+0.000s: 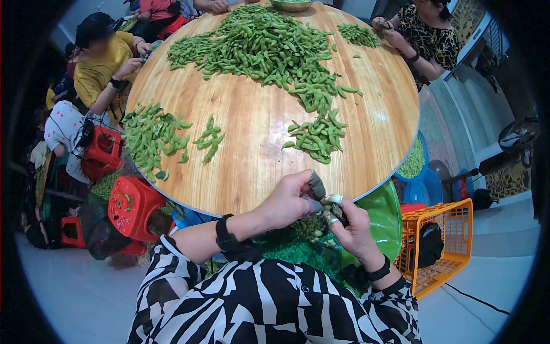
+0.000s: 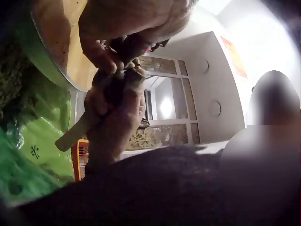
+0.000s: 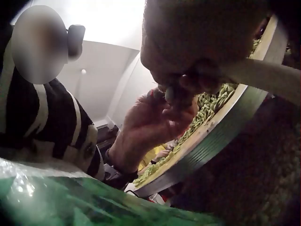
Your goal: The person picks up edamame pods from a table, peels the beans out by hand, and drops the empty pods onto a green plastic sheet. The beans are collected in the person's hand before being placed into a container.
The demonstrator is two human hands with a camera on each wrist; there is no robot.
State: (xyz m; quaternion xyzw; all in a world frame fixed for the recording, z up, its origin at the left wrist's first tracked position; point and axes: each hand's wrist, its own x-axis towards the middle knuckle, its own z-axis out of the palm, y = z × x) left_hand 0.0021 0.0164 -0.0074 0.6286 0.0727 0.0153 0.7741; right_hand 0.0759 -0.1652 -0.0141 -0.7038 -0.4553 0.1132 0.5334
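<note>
At the table's near edge, my left hand (image 1: 289, 200) and right hand (image 1: 352, 223) meet fingertip to fingertip. A small green soybean pod (image 3: 169, 94) shows between the pinching fingers in the right wrist view; the fingers largely hide it. Dark grey covering wraps a left finger, and pale wraps sit on right fingers. From the right hand a pale flat strip (image 2: 75, 134) sticks out. Below both hands, shelled beans (image 1: 312, 230) lie in green plastic (image 1: 286, 249) over the lap. A small pile of soybean pods (image 1: 321, 137) is just beyond the hands on the round wooden table (image 1: 246, 160).
A large heap of pods (image 1: 258, 46) covers the table's far side, with more pods (image 1: 152, 137) at the left. An orange crate (image 1: 461, 229) stands at the right, near a blue basin of beans (image 1: 412, 160). Red stools (image 1: 129, 209) are at the left. Other people sit around the table.
</note>
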